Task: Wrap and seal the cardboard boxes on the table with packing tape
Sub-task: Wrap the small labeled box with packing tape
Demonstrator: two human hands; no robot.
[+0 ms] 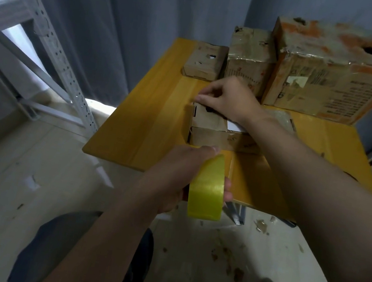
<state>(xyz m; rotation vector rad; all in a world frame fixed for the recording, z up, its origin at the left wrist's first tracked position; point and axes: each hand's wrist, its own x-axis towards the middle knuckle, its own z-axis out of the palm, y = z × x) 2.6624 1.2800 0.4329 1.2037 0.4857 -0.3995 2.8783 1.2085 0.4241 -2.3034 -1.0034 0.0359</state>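
A small brown cardboard box (208, 129) lies in the middle of the yellow table (150, 115). My right hand (228, 97) rests on the box's far top edge, thumb and fingers bent over it, pressing at the left corner. My left hand (181, 179) grips a roll of yellow-green packing tape (207, 190), held just off the table's near edge in front of the box. A stretch of tape seems to run from the roll up to the box, hard to make out against the table.
Three more worn boxes stand at the table's back: a flat small one (204, 62), a taller one (250, 58), and a big orange-printed one (331, 76). A metal shelf frame (49, 46) stands left. Grey curtains hang behind. Scraps litter the floor.
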